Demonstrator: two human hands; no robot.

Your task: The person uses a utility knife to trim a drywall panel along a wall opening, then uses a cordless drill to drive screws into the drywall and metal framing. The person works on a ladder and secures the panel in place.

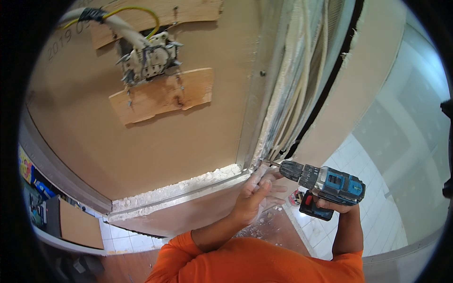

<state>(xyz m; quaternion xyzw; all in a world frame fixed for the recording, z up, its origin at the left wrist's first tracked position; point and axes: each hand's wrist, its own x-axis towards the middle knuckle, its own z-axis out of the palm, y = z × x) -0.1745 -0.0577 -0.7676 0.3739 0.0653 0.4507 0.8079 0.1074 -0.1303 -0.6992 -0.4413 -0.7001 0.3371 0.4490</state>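
A blue and black cordless drill [325, 181] sits in my right hand [332, 206], whose fingers are closed round the grip just above the battery. Its thin bit [272, 163] points left at the lower corner of a metal stud [250, 118]. My left hand [257, 194], dusted white, is right beside the bit with its fingers stretched out and apart. I see nothing held in it; whether the fingertips touch the bit or the metal is too small to tell.
Pale cables [302, 89] run down the open wall cavity right of the stud. White plaster crumbs [179, 188] line the bottom metal track. Wood strips [165, 94] with screw points flank an electrical box [151, 59] on the brown board. A small tub [296, 197] stands on the tiles.
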